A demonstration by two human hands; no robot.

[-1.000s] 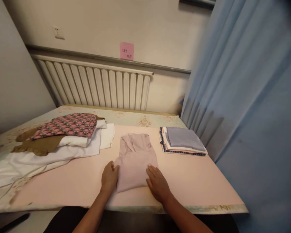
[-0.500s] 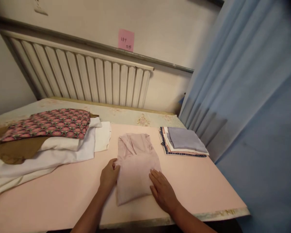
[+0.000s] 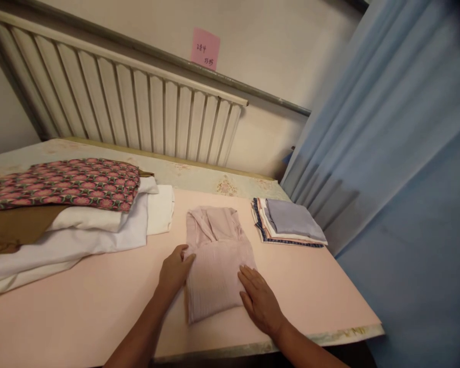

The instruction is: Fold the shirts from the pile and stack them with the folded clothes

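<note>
A folded mauve garment [image 3: 218, 276] lies flat in front of me, its upper end showing overlapping folds and an open neckline. At its left edge is my left hand [image 3: 173, 270]; the thumb rests on the cloth and stands apart from the curved forefinger, while the other fingers are partly hidden. My right hand [image 3: 261, 299] lies flat with fingers stretched out, touching the garment's right edge.
A pink sheet [image 3: 99, 306] covers the table. Left lies a loose heap with a patterned red cloth [image 3: 88, 184], brown cloth [image 3: 19, 227] and white cloth [image 3: 92, 237]. Right sits a folded stack [image 3: 293, 220], near a blue curtain [image 3: 368, 128]. A radiator [image 3: 138, 107] stands behind.
My left thumb has moved onto the cloth, away from the forefinger. The garment's upper folds look flatter and more spread. My right hand stays at the right edge; the view has tilted slightly.
</note>
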